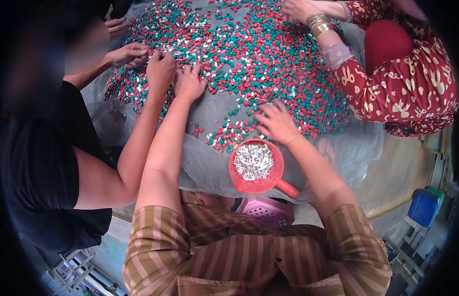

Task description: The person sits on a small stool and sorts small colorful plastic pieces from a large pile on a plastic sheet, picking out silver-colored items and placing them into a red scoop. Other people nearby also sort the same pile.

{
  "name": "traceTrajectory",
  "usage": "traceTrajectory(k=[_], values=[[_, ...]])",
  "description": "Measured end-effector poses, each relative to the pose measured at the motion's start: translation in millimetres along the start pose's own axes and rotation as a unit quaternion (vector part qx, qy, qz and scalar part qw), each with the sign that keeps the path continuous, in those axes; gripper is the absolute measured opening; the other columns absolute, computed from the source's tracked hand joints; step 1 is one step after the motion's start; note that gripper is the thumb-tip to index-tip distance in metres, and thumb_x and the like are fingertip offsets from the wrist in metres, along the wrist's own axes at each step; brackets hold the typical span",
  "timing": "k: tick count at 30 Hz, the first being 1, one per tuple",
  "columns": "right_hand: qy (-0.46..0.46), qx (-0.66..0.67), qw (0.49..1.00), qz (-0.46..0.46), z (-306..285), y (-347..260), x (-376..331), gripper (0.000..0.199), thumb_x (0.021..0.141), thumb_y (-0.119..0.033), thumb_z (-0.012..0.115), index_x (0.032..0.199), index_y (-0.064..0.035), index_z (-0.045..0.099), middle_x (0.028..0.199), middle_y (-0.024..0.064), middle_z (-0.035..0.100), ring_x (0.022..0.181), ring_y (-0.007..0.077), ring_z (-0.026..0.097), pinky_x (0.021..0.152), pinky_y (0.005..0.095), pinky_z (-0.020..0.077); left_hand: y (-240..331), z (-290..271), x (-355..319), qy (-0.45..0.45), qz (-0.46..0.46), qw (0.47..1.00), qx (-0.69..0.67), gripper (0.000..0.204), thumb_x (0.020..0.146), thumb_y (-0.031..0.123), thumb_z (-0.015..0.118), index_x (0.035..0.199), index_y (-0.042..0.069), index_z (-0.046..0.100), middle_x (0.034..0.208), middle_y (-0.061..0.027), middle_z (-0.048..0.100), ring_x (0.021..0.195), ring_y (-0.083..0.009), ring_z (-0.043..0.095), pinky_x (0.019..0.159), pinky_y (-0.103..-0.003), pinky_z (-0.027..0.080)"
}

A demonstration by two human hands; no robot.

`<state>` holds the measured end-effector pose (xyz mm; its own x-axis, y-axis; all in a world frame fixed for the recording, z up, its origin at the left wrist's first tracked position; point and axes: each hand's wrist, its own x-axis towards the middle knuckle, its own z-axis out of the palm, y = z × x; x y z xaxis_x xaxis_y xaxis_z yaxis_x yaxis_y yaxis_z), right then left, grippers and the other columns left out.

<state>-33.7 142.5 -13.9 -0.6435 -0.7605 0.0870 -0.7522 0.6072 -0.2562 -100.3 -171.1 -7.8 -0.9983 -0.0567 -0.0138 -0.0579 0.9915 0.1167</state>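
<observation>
Small red, green and white pieces [269, 64] spread over a translucent plastic sheet [200, 165].
The bare left hand [191, 84] is among them, grip apart; the bare right hand [278, 123], grip apart too, is at their near edge, just beyond a round red plastic scoop [255, 186] holding silvery-white parts [254, 160].

Small red, green and white pieces [269, 64] look matt; the round red handled pan [256, 186], glossy plastic; the translucent sheet [202, 163], crinkled plastic.
</observation>
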Motion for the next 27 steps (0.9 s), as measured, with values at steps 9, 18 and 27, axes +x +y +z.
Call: traceTrajectory(k=[9, 18, 27], values=[[0.053, -0.172, 0.953, 0.242, -41, 46, -2, 0.041, 0.072, -0.029, 0.069, 0.11, -0.0183, 0.058, 0.125, 0.0084, 0.047, 0.122, 0.029, 0.038, 0.101, 0.0548, 0.0275, 27, -23, -32, -0.265, 0.084, 0.905, -0.322, 0.037, 0.071, 0.003, 0.067, 0.107, 0.009, 0.062, 0.095, -0.0118, 0.065, 0.088, -0.0224, 0.064, 0.076, -0.033, 0.051], [0.06, 0.06, 0.996, 0.034, -31, -20, 39, 0.04, 0.07, -0.029, 0.073, 0.107, -0.0188, 0.064, 0.115, 0.0065, 0.054, 0.106, 0.0262, 0.048, 0.09, 0.0404, 0.038, 15, -49, -21, -0.227, 0.129, 0.963, -0.071, 0.016, 0.067, 0.013, 0.07, 0.083, 0.009, 0.07, 0.077, -0.0094, 0.068, 0.073, -0.024, 0.066, 0.066, -0.037, 0.051], [-0.055, -0.009, 0.994, 0.096, -17, -11, 47, 0.029, 0.072, -0.027, 0.068, 0.098, -0.0146, 0.066, 0.11, 0.0041, 0.054, 0.108, 0.0251, 0.047, 0.088, 0.0417, 0.0388, 36, -25, -61, -0.266, 0.173, 0.947, -0.047, 0.022, 0.066, 0.015, 0.071, 0.086, 0.008, 0.064, 0.088, -0.0087, 0.065, 0.087, -0.0279, 0.062, 0.073, -0.04, 0.05]])
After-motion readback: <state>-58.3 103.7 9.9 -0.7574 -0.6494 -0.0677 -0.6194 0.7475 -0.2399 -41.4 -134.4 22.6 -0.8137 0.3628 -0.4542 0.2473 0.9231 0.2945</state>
